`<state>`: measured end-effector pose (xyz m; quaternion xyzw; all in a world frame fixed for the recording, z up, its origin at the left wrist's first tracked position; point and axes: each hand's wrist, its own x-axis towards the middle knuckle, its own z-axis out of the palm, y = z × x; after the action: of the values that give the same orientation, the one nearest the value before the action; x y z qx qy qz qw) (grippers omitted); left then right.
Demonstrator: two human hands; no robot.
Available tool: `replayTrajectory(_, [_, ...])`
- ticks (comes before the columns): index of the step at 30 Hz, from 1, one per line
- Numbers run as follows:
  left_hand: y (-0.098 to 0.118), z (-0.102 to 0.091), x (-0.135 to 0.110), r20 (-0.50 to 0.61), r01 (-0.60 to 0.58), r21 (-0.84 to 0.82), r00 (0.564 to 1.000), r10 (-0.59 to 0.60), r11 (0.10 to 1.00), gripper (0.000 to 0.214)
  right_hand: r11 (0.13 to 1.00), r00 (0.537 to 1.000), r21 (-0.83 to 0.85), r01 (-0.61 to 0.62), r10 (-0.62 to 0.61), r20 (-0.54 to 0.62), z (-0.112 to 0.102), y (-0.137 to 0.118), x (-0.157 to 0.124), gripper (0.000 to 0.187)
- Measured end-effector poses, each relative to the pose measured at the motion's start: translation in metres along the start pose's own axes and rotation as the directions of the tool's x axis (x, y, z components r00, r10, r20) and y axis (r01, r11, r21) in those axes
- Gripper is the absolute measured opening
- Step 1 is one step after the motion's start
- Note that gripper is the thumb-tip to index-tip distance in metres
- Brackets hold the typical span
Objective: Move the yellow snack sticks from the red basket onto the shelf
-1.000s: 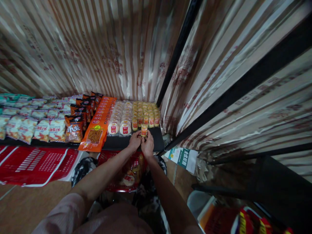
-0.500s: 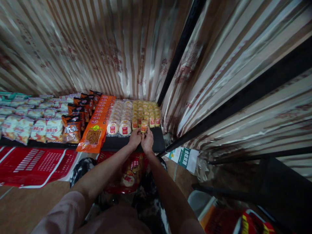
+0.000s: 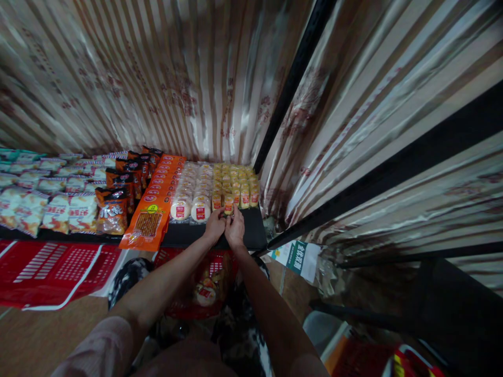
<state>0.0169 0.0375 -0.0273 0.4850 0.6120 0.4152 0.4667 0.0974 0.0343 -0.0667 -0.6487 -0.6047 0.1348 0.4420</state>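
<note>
My left hand [image 3: 214,226] and my right hand [image 3: 236,229] meet over the front of a black shelf [image 3: 251,230]. Together they pinch a small yellow snack pack with a red label [image 3: 228,203]. The pack stands at the front of the rows of like yellow packs [image 3: 236,183]. To the left of these lie rows of round white cakes with red labels [image 3: 194,191]. Below my arms a red basket [image 3: 204,283] holds more packs.
Left along the shelf lie long orange packets [image 3: 151,217], dark orange snack bags [image 3: 113,209] and white bags [image 3: 58,209]. Red baskets [image 3: 55,269] lie flat below the shelf. A striped shiny curtain hangs behind. A black post [image 3: 291,84] stands at right, with a green-and-white carton [image 3: 296,254] at its foot.
Both hands have carried the small yellow pack forward and a little left, up against the front row of yellow packs.
</note>
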Motion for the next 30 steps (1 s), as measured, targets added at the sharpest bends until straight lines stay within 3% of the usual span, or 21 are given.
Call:
replayTrajectory(4, [0.002, -0.002, -0.002, -0.011, -0.026, 0.058, 1.000, 0.026, 0.998, 0.044, 0.999, 1.000, 0.035, -0.006, 0.006, 0.005, 0.002, -0.001, 0.000, 0.054])
replayTrajectory(12, [-0.008, -0.008, -0.008, -0.040, -0.181, 0.222, 0.980, 0.195, 0.958, 0.040, 0.998, 0.999, 0.034, 0.049, -0.048, -0.010, 0.000, 0.000, -0.002, 0.053])
replayTrajectory(21, [-0.003, -0.014, -0.010, -0.001, -0.143, 0.346, 0.988, 0.153, 0.927, 0.049, 0.997, 0.997, -0.018, 0.080, -0.080, 0.012, 0.001, -0.001, -0.006, 0.049])
replayTrajectory(30, [-0.010, -0.013, -0.006, 0.022, -0.159, 0.293, 0.987, 0.159, 0.943, 0.051, 0.993, 0.998, -0.097, 0.063, -0.060, 0.031, -0.001, -0.004, -0.006, 0.052])
